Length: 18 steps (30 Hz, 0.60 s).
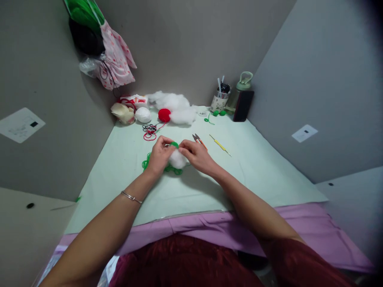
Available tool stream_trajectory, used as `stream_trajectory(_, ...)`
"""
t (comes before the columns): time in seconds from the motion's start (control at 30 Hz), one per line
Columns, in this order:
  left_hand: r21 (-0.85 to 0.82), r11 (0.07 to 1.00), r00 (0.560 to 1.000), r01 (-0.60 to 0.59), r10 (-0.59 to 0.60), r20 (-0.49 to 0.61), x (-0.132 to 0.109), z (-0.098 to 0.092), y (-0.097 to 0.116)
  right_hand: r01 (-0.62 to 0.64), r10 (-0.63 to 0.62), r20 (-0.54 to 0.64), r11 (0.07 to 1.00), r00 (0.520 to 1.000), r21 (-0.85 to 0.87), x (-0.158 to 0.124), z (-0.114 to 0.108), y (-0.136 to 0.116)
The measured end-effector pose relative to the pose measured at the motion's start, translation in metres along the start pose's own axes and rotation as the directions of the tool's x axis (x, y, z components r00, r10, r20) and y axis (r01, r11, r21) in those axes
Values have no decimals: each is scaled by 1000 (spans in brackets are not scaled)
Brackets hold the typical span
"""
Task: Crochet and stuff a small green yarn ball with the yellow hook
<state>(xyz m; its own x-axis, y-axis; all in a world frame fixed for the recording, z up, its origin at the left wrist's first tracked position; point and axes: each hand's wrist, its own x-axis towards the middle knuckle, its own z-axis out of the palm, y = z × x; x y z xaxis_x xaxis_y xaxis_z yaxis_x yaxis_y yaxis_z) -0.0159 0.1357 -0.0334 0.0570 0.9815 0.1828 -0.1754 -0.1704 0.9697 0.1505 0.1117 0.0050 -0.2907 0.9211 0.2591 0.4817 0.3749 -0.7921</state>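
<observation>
Between my two hands is a small green crochet piece, with a tuft of white stuffing hanging just below it. My left hand is closed, thumb and fingers pinching the green piece from the left. From the right, my right hand closes its fingertips at the piece's edge, beside the stuffing. The fingers partly hide what they grip. Loose green yarn lies curled on the table under and beside my left hand. Just beyond my right hand lie orange-handled thread snips, and a yellow crochet hook rests farther right.
Along the back sit a white yarn ball, a red yarn ball and a heap of stuffing. Tangled red and black yarn lies before them. A pen cup, phone and bottle stand back right.
</observation>
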Motion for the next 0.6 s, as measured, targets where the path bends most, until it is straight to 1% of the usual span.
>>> stream_trajectory(0.1,23,999,997,-25,27,-72,0,1,-2,13,-14,40,1000,999,9,-1,4,0)
stream_trajectory(0.17,14,1000,996,-27,28,-85,0,3,-3,13,-13,47,1000,999,9,0,2,1)
stream_trajectory(0.23,-12,1000,997,-15,14,-73,0,5,-3,18,-18,-2,1000,1000,-3,2,-3,3)
stream_trajectory(0.3,-40,999,998,-1,-1,-57,0,5,-3,47,-46,-104,999,994,9,3,-8,5)
stream_trajectory(0.37,-63,998,999,14,-16,-38,0,6,-3,98,-77,-174,988,982,120,4,-12,5)
stream_trajectory(0.4,-73,997,999,23,-24,-25,-1,6,-3,119,-80,-173,967,982,227,5,-13,4)
stream_trajectory(0.43,-82,996,999,33,-34,-11,-1,6,-4,119,-72,-143,928,987,352,5,-13,4)
stream_trajectory(0.5,-102,993,999,54,-52,16,-2,7,-4,59,-34,-55,822,998,567,5,-12,2)
stream_trajectory(0.53,-112,992,998,62,-59,25,-3,8,-4,22,-8,-25,779,1000,627,5,-12,2)
stream_trajectory(0.57,-123,990,998,67,-64,29,-3,9,-4,-3,18,-17,760,1000,650,5,-11,2)
stream_trajectory(0.6,-133,989,997,70,-67,29,-4,10,-3,-11,41,-33,769,999,639,5,-11,2)
